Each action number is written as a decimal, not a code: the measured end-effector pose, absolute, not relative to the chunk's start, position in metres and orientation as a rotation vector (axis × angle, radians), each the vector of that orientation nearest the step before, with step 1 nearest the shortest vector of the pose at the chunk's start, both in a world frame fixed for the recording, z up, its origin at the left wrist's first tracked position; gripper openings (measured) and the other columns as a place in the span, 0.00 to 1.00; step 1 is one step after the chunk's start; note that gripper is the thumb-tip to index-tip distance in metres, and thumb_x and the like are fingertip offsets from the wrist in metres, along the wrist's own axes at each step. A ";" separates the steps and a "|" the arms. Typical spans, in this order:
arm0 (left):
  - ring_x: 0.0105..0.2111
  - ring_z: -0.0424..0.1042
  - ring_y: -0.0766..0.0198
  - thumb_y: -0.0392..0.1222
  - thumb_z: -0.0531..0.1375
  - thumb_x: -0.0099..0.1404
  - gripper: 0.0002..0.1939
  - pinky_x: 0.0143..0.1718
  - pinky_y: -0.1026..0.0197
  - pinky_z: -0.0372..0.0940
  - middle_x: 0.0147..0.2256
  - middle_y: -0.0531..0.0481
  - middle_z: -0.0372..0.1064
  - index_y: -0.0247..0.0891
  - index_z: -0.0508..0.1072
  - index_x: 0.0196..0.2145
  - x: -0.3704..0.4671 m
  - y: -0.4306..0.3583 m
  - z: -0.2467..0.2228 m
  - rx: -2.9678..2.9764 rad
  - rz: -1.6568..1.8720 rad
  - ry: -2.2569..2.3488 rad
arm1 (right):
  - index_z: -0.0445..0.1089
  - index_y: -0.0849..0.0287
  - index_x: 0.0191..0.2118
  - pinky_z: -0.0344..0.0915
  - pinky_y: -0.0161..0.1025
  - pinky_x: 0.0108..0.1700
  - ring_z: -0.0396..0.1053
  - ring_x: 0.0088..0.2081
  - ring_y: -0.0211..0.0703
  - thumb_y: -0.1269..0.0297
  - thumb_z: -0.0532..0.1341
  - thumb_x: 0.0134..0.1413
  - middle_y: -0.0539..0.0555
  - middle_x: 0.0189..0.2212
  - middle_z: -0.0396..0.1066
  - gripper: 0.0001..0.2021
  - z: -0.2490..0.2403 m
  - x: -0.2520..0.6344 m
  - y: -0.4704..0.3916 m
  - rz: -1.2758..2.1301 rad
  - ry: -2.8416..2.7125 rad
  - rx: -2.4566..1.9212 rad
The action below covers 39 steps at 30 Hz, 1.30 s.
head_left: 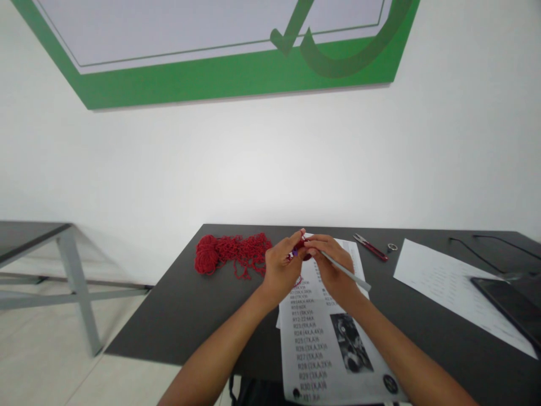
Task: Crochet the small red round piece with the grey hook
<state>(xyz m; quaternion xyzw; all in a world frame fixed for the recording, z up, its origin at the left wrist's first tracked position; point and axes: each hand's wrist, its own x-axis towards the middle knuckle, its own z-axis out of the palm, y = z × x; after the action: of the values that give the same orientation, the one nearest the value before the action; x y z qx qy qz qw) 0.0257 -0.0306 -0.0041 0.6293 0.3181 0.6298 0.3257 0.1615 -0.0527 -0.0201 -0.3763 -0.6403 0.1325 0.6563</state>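
Observation:
My left hand [281, 265] is closed on a small piece of dark red crochet work [301, 243], mostly hidden by the fingers. A tiny purple spot shows beside it; what it is I cannot make out. My right hand [336, 269] grips a crochet hook [347, 272] with a pale grey handle pointing down to the right; its tip is hidden at the crochet work. The fingertips of both hands meet there. To the left lie a ball of red yarn [206, 255] and a tangle of loose red yarn [247, 251]. Beneath the hands lies a printed pattern sheet [310, 344].
Red-handled scissors [372, 248] and a small ring [392, 247] lie on the dark table [169, 321], right of the sheet. Farther right are another paper [439, 293], eyeglasses [479, 255] and a black phone or tablet [509, 304]. Another table [34, 239] stands left; a white wall rises behind.

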 end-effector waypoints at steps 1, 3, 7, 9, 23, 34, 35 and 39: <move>0.34 0.80 0.58 0.35 0.70 0.56 0.17 0.37 0.59 0.76 0.38 0.47 0.82 0.44 0.83 0.45 0.027 -0.031 -0.006 1.617 1.645 0.829 | 0.79 0.49 0.42 0.79 0.45 0.45 0.77 0.44 0.46 0.60 0.60 0.66 0.54 0.43 0.78 0.09 -0.023 0.161 -0.053 0.224 -1.465 -0.887; 0.35 0.80 0.58 0.36 0.71 0.55 0.19 0.39 0.59 0.76 0.40 0.47 0.82 0.43 0.83 0.46 0.030 -0.032 -0.010 1.499 1.600 0.794 | 0.78 0.47 0.46 0.78 0.47 0.47 0.77 0.45 0.48 0.60 0.62 0.64 0.54 0.44 0.77 0.09 -0.030 0.161 -0.052 0.105 -1.455 -0.911; 0.31 0.78 0.62 0.45 0.72 0.56 0.18 0.36 0.60 0.74 0.35 0.47 0.81 0.38 0.83 0.45 0.035 -0.031 -0.009 1.166 1.419 0.620 | 0.77 0.47 0.48 0.78 0.48 0.47 0.77 0.45 0.49 0.61 0.63 0.64 0.55 0.44 0.77 0.10 -0.033 0.164 -0.053 0.058 -1.465 -0.927; 0.30 0.76 0.64 0.48 0.74 0.54 0.19 0.35 0.62 0.73 0.33 0.47 0.80 0.36 0.83 0.41 0.034 -0.028 -0.006 1.073 1.389 0.566 | 0.79 0.48 0.46 0.78 0.46 0.47 0.77 0.44 0.48 0.61 0.61 0.65 0.54 0.45 0.78 0.09 -0.026 0.164 -0.055 0.074 -1.500 -0.933; 0.17 0.64 0.74 0.47 0.77 0.49 0.21 0.18 0.69 0.59 0.25 0.53 0.73 0.35 0.80 0.39 0.022 -0.023 0.006 0.962 1.364 0.389 | 0.74 0.50 0.36 0.76 0.45 0.48 0.79 0.47 0.48 0.56 0.63 0.63 0.51 0.47 0.81 0.06 -0.009 0.168 -0.065 0.427 -1.522 -0.783; 0.18 0.63 0.75 0.50 0.77 0.49 0.21 0.17 0.72 0.54 0.24 0.53 0.72 0.36 0.79 0.37 0.018 -0.023 0.008 0.829 1.219 0.329 | 0.72 0.51 0.37 0.76 0.49 0.51 0.80 0.46 0.50 0.55 0.66 0.61 0.54 0.47 0.82 0.07 -0.013 0.167 -0.066 0.730 -1.398 -0.702; 0.19 0.64 0.74 0.50 0.77 0.48 0.22 0.16 0.72 0.53 0.24 0.52 0.73 0.37 0.79 0.36 0.018 -0.023 0.007 0.809 1.205 0.326 | 0.72 0.51 0.36 0.76 0.50 0.49 0.81 0.44 0.50 0.55 0.66 0.61 0.54 0.46 0.82 0.07 -0.012 0.166 -0.066 0.784 -1.362 -0.662; 0.16 0.60 0.76 0.52 0.77 0.49 0.22 0.15 0.72 0.51 0.23 0.53 0.72 0.37 0.79 0.37 0.018 -0.025 0.004 0.828 1.141 0.293 | 0.72 0.52 0.34 0.78 0.47 0.40 0.79 0.33 0.45 0.54 0.63 0.63 0.53 0.39 0.82 0.09 -0.010 0.159 -0.061 1.034 -1.167 -0.444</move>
<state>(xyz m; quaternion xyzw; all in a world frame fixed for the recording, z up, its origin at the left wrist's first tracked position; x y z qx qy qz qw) 0.0180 -0.0249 0.0041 0.3793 0.1340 0.5224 0.7518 0.1592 -0.0608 -0.0099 -0.1986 -0.5217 0.4623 0.6889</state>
